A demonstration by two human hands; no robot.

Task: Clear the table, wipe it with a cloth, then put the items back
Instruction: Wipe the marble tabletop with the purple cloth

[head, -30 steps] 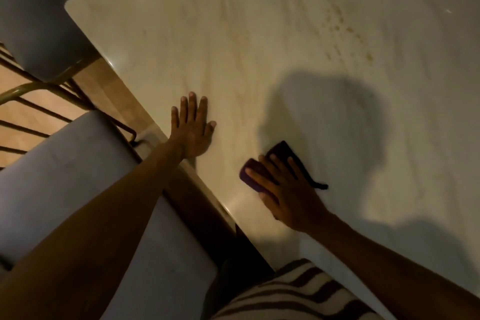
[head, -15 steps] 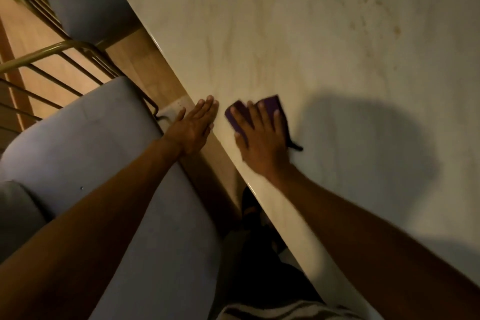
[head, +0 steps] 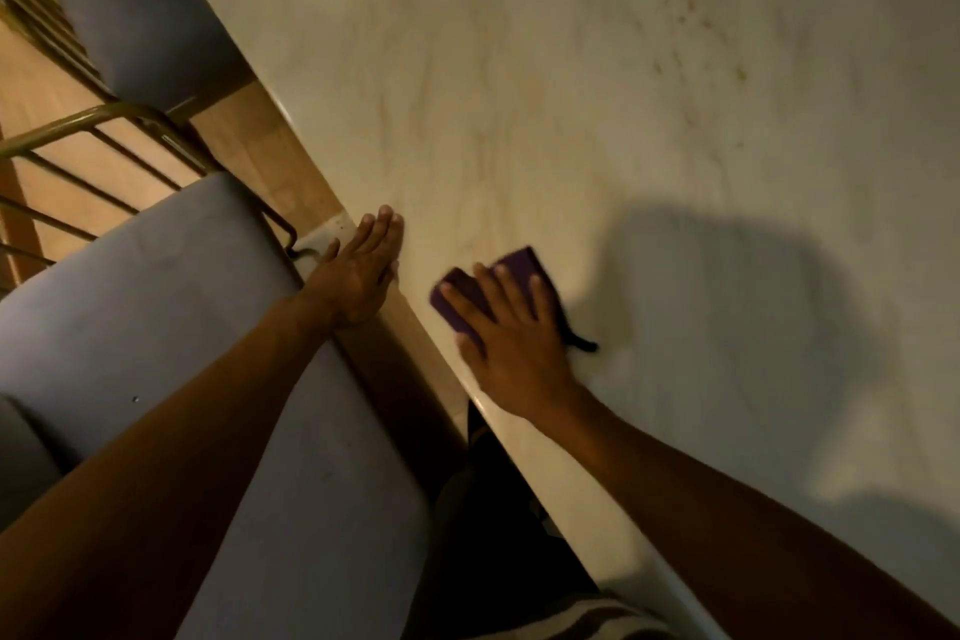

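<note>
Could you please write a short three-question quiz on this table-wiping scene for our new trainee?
1. True or false: the right hand presses the purple cloth flat with straight fingers.
2. Where does the left hand rest? A) on the table edge B) on the cloth C) on the grey chair
3. Fill in: brownish specks show on the table towards the far ____ of the view.

Key: 1 true; 2 A; 3 right.

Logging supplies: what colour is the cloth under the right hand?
Purple, with a dark strip trailing from it; the cloth shows in the head view.
</note>
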